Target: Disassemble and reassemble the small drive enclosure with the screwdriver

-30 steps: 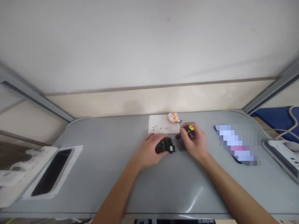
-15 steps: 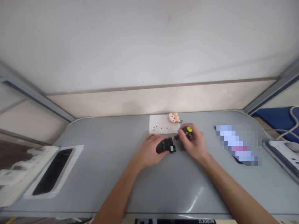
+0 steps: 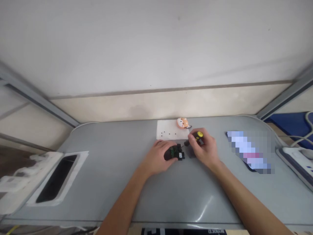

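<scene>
My left hand (image 3: 160, 157) is closed around an opened black computer mouse (image 3: 180, 155), holding it on the grey table. A green circuit board (image 3: 172, 151) shows inside the mouse. In my right hand (image 3: 206, 148) is a screwdriver (image 3: 199, 134) with a black and yellow handle. Its shaft slants down to the left, the tip at the mouse's right end; whether it touches a screw is too small to tell. Just behind the hands lies a white sheet of paper (image 3: 160, 125) with several tiny dark screws (image 3: 169, 133) on it.
An orange and white animal-face case (image 3: 183, 123) sits on the paper's back right. A phone (image 3: 251, 168) with a blurred-out screen lies at right, near a power strip (image 3: 290, 156). At left are a black phone (image 3: 56, 179) on white paper and a white power strip (image 3: 34, 179).
The whole view has shifted slightly. My hands, the mouse and the screwdriver keep nearly the same places, with the screwdriver tip still at the mouse.
</scene>
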`<state>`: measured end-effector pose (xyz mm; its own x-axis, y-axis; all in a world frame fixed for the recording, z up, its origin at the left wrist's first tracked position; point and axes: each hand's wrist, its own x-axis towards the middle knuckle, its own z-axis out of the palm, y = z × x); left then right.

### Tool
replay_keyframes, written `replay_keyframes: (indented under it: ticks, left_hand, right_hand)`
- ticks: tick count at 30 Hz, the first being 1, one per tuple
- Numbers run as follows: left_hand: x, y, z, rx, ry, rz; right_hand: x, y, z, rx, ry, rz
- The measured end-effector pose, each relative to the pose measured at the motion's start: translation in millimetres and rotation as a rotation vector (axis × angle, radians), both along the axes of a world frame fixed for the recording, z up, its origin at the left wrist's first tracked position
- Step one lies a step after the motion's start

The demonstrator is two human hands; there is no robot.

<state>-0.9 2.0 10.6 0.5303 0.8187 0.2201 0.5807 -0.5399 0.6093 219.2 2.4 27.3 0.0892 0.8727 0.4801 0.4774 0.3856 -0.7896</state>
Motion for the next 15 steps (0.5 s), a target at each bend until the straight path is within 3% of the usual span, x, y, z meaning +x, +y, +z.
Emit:
replay_keyframes:
  ticks: [5,15]
  left_hand:
    - [0,0,-1.1,-0.018,-0.007,0.005]
    - [0,0,-4.6,-0.060,-0.066,0.008]
  right_hand:
    - [-2,3,3.4,-0.081,0.080,0.067]
    - [16,14,32.2,-0.282,0.143,0.544]
